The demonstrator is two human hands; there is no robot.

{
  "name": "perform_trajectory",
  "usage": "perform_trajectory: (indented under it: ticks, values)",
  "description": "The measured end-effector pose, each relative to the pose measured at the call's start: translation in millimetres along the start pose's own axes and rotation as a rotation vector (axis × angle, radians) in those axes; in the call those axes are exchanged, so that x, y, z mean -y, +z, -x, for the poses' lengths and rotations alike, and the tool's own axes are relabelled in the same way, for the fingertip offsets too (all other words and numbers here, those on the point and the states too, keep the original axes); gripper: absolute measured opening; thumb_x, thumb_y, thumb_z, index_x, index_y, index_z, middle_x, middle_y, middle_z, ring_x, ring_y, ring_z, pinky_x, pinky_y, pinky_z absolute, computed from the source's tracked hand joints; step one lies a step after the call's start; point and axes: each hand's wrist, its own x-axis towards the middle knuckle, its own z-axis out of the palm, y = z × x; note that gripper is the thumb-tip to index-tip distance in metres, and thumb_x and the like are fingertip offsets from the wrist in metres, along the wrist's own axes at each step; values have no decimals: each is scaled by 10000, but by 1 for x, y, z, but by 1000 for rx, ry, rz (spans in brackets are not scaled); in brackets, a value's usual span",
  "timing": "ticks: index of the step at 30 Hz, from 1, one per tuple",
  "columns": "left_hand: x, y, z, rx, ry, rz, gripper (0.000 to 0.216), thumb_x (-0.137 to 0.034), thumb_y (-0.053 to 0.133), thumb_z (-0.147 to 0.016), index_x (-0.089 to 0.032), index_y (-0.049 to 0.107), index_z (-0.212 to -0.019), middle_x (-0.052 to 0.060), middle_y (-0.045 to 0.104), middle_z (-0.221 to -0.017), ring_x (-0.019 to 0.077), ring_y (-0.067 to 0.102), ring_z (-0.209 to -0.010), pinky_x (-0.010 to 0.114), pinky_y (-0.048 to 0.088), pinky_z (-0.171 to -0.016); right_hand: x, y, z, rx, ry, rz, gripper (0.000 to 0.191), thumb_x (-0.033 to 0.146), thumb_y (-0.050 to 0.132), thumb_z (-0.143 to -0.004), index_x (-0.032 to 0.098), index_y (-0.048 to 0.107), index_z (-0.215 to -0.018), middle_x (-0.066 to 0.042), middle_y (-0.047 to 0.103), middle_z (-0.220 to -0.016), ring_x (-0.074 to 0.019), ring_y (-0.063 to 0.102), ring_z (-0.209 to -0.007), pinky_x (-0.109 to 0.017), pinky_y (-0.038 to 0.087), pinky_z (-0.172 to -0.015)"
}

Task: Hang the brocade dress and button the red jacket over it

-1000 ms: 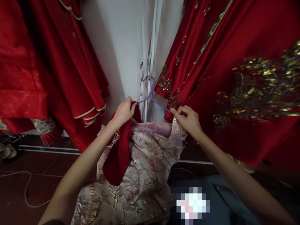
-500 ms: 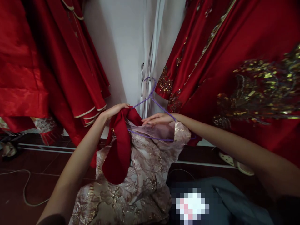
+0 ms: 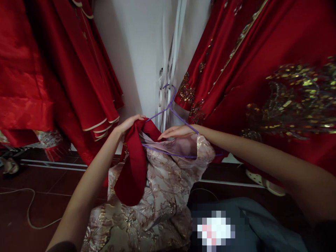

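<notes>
A pale pink and gold brocade dress (image 3: 168, 182) hangs before me on a purple hanger (image 3: 181, 117). A wide red fabric strip (image 3: 131, 175) drapes down over its left front. My left hand (image 3: 131, 122) is closed on the top of that strip, at the hanger's left shoulder; the fingertips are partly hidden behind the cloth. My right hand (image 3: 177, 132) lies at the dress's neckline, fingers stretched out together, their tips near the edge of the lining (image 3: 183, 147). The hanger's right bar crosses in front of my right wrist. On the right end of the hanger sits the dress's other shoulder (image 3: 204, 147).
Red garments (image 3: 86, 70) hang at the left, and red gowns with gold sequins (image 3: 288, 98) at the right. White metal uprights (image 3: 173, 42) stand against the wall between them. Below are a pale clog (image 3: 262, 182), a cable (image 3: 30, 210) and a blurred-out patch (image 3: 215, 229).
My right hand has turned slightly, and its fingers look closer together near the neckline. The hanger has shifted a little to the right. My left hand keeps its hold on the red strip.
</notes>
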Motion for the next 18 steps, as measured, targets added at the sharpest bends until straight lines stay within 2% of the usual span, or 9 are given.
perform_trajectory:
  ticks: [3,5,6,8,10,11,15,18]
  values:
    - [1,-3,-1,-49,78,-98,162,-302,441,-724,-177,545,-723,5,576,-652,145,534,-585,274,442,-621,-9,2,-9,-49,-5,1,291,363,711,-625,186,591,-822,-10,663,-892,-148,604,-861,-267,465,-783]
    - [3,-5,-2,-86,149,-197,186,-332,427,-744,-180,523,-694,4,556,-636,149,515,-598,271,425,-635,-8,-1,-10,-148,-24,69,356,339,719,-590,196,529,-854,7,648,-826,-149,599,-758,-264,468,-680]
    - [5,-5,-2,-98,184,-248,201,-345,418,-754,-183,503,-669,1,539,-624,149,500,-601,266,413,-632,-5,-4,-9,-250,-34,158,384,332,718,-581,204,509,-876,16,638,-791,-150,590,-718,-258,455,-637]
    - [9,-6,-3,-112,246,-350,240,-367,406,-780,-186,457,-630,-6,502,-604,143,467,-606,256,386,-625,2,-12,-4,-549,-23,429,390,319,708,-585,220,499,-899,29,606,-715,-154,563,-657,-249,412,-580]
    - [13,-5,-4,-136,307,-431,277,-388,396,-808,-189,420,-617,-13,466,-600,133,434,-606,249,365,-624,9,-21,3,-827,34,711,344,296,690,-604,237,519,-898,32,574,-663,-160,539,-625,-249,368,-557]
    - [16,-5,-5,-154,334,-456,292,-398,393,-820,-191,403,-614,-15,448,-598,129,419,-603,246,357,-624,11,-26,8,-914,78,818,317,271,677,-614,245,532,-895,30,564,-650,-162,532,-615,-250,350,-552]
    - [25,-6,-11,-214,397,-477,306,-381,394,-849,-197,349,-609,-21,386,-584,118,391,-578,239,346,-598,2,-47,39,-1045,232,978,273,122,633,-592,244,572,-829,5,574,-671,-154,507,-587,-259,303,-534]
    - [29,-7,-14,-236,407,-478,288,-323,385,-871,-195,352,-614,-26,385,-579,112,405,-568,237,355,-580,-17,-69,76,-1164,172,934,259,27,616,-525,221,600,-697,-12,601,-712,-133,478,-578,-265,292,-535]
